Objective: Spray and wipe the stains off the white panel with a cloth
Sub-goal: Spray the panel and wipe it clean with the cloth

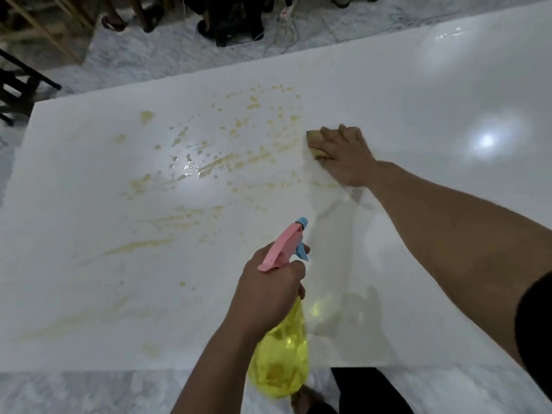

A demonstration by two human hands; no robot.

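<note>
Closest to me, my left hand is wrapped around the neck of a spray bottle — yellow see-through body hanging below my fist, pink head and blue trigger sticking out above it, nozzle aimed away from me over the panel. One finger sits by the trigger.

Starting at the far left, a dark chair stands on the marbled floor beside the corner of the white panel. Yellowish stains cover the panel's left and middle parts: long smears nearer me, splatters and dots farther off, with a few wet beads glinting in a light reflection among them.

Right of the stains, my right hand presses flat on a tan cloth lying on the panel, fingers spread over it — only the cloth's left edge shows beyond my fingertips. A faint wet streak runs back from that hand toward me. Right of my arm the panel is glossy, with bright lamp reflections.

Beyond the far edge, a white power strip and its cables lie on the floor.
</note>
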